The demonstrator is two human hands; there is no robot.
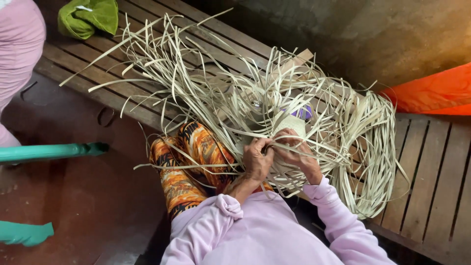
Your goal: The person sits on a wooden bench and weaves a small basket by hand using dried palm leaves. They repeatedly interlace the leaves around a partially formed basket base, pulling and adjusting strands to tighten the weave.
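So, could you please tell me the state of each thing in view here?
Left hand: closed on pale strips.
Right hand: closed on pale strips.
Pale strips: loose, fanned out over the bench.
Woven piece: partly woven, by the hands.
Green cloth: crumpled on the bench.
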